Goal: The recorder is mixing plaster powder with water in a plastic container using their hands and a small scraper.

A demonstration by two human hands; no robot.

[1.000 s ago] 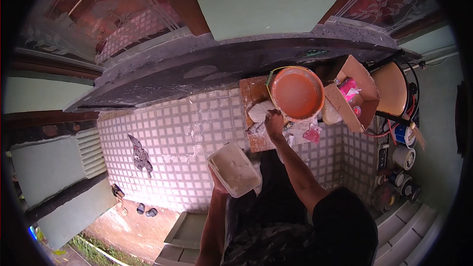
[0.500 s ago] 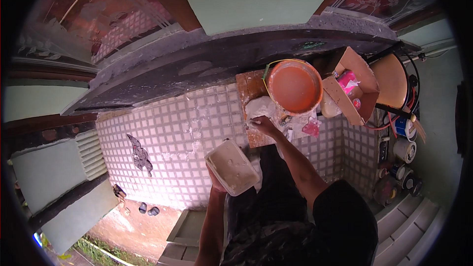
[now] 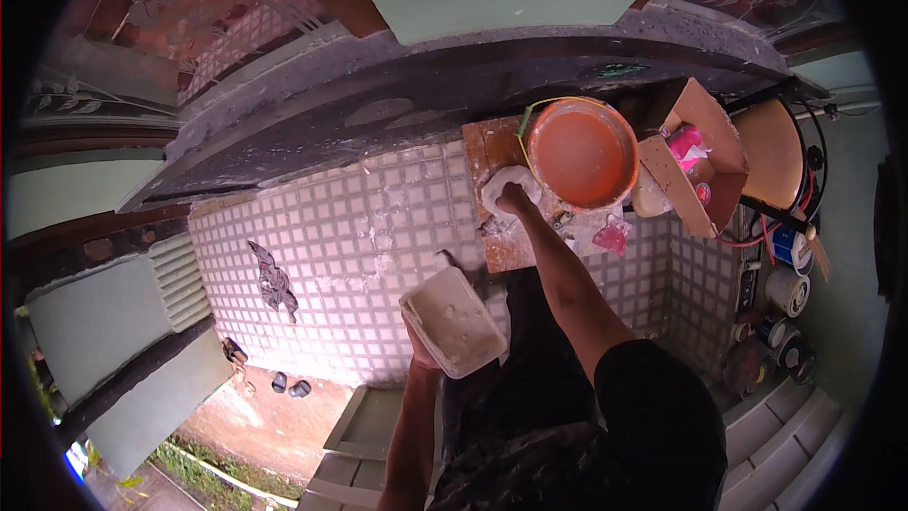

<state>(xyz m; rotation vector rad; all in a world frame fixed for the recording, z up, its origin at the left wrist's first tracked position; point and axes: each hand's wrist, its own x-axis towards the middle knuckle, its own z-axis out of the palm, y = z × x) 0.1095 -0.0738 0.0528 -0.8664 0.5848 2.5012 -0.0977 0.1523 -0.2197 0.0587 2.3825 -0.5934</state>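
The tiled floor (image 3: 359,255) takes up most of what lies below you, a white grid running up to the dark ledge (image 3: 378,123) at the wall. A wooden board (image 3: 501,218) lies flat on the tiles just in front of that ledge, likely to keep the messy work off the floor itself.

On the board's right end stands the orange bucket (image 3: 582,153), upright and open at the top, so you can reach in from above. An open cardboard box (image 3: 695,166) sits just beside it on the right, tilted open, pink packets showing inside. Tins and small pots cluster further right, well apart from your hands.

Your left hand (image 3: 421,345) grips the white rectangular tray (image 3: 452,322) from beneath at its near edge, fingers closed on it, holding it level and low by your body; that looks like a way to keep its pale contents from sliding.

Your right hand (image 3: 513,197) reaches out to the white lump (image 3: 506,185) lying on the board, touching the bucket's left side. The fingers are curled down onto the lump, but I cannot tell whether they are gripping it or only pressing on it.
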